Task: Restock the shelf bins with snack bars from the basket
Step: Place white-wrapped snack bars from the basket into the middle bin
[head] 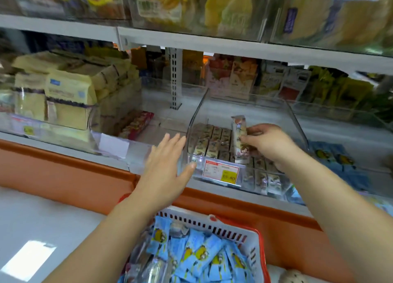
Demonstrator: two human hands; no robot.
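Observation:
A clear plastic shelf bin (196,112) holds rows of brown-and-white snack bars (214,141). My right hand (268,142) pinches one long wrapped snack bar (239,138) upright over the bin's rows. My left hand (168,165) is spread flat, its fingers straight, with the thumb against the bin's front left corner. A white basket with a red rim (234,229) sits below, full of blue wrapped snack bars (204,253) with yellow cartoon figures.
A price label (221,172) hangs on the bin front. Cream packets (63,95) fill the bin to the left; red packs (136,123) lie between. More blue bars (333,155) lie right of the bin. An orange ledge (63,172) runs below the shelf.

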